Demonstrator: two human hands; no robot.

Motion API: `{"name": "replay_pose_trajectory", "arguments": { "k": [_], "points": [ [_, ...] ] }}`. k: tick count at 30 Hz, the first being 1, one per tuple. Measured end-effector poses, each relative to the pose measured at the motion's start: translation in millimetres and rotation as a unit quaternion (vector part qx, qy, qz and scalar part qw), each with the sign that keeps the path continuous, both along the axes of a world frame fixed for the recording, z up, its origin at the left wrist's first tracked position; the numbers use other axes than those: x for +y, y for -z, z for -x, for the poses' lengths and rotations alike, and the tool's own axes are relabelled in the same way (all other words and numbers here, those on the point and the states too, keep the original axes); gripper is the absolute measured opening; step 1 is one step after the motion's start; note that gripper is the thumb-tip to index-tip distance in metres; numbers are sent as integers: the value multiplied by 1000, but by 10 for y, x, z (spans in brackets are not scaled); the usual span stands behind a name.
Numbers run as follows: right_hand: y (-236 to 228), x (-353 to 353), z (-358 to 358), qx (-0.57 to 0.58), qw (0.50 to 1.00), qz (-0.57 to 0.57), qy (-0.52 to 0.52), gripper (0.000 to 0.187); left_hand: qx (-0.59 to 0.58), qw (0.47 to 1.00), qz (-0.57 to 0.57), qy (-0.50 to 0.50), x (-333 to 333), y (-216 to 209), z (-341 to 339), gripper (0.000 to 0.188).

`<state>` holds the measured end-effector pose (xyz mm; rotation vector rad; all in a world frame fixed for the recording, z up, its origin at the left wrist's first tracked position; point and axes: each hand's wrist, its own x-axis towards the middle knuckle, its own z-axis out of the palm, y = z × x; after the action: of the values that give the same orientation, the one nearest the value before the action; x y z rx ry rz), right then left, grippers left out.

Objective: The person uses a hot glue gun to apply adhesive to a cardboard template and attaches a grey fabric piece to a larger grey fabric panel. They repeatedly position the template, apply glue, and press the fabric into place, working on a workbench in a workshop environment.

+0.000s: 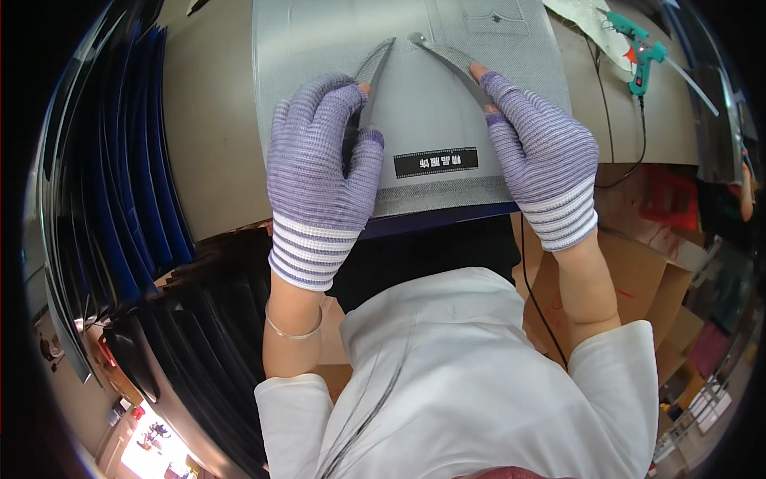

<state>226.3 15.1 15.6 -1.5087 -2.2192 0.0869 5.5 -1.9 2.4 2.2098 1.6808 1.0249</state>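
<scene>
A silver-grey sheet-like piece, perhaps a bag or cover, lies flat before me, with textured side bands and a black label near its front edge. My left hand, in a purple-and-white knitted glove with bare fingertips, pinches a narrow grey strap. An identical glove covers my right hand, whose thumb and forefinger grip a second grey strap. The two straps slant inward to far ends that lie close together but apart. A small round shiny spot sits at the right strap's tip.
Dark blue panels stand stacked on the left, with black ones below them. At the far right of the table lies a teal glue gun with a white stick and black cable. Cardboard boxes stand lower right.
</scene>
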Motion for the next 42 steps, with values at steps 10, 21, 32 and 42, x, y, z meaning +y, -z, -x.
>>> {"name": "replay_pose_trajectory", "arguments": {
  "k": [10,21,32,42],
  "points": [
    [-114,201,56,-64,998,6,-29,28,-56,994,90,23,180,-123,15,26],
    [-27,245,106,-58,998,-1,-14,25,2,998,67,17,268,-54,-92,27],
    [-28,207,115,-43,998,36,0,28,-2,997,72,29,239,-65,-132,29],
    [-346,325,-873,186,970,144,-62,28,-40,998,-3,-53,-31,-49,64,31]
  ]
}}
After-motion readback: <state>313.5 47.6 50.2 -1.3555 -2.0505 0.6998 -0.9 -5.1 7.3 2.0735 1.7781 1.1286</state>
